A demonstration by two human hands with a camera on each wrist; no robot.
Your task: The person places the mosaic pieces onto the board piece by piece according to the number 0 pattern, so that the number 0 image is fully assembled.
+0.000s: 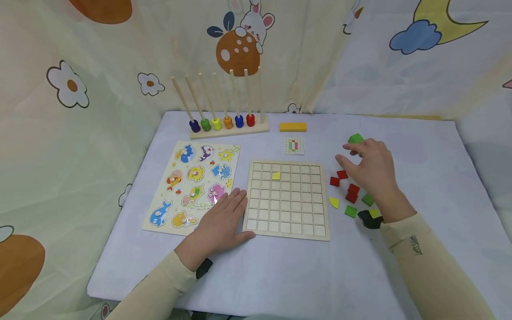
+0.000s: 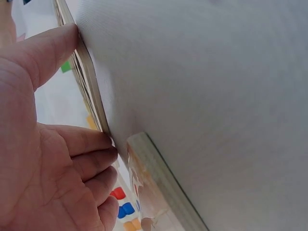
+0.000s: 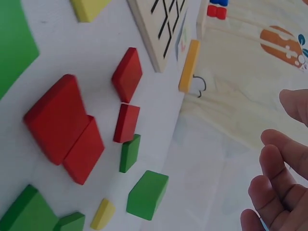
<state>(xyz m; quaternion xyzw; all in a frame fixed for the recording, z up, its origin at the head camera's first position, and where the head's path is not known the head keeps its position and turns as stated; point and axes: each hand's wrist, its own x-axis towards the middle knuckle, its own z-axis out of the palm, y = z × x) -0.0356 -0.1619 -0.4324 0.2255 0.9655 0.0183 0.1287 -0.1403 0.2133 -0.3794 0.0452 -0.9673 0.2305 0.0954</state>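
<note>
My left hand lies with straight fingers beside a wooden grid board; its thumb and fingertips touch the board's left edge. One yellow square tile sits in a cell of the grid's second row. To the right of the board, my right hand hovers above loose tiles, thumb and fingers apart, with nothing between them in the right wrist view. Under and around it are red tiles, green tiles and a yellow quarter-round tile. A green block shows just beyond its fingers.
A sea-animal peg puzzle lies left of the grid, partly under my left hand. At the back stand a rod rack with coloured beads, a yellow-orange bar and a small pattern card. A printed curtain hangs behind the table.
</note>
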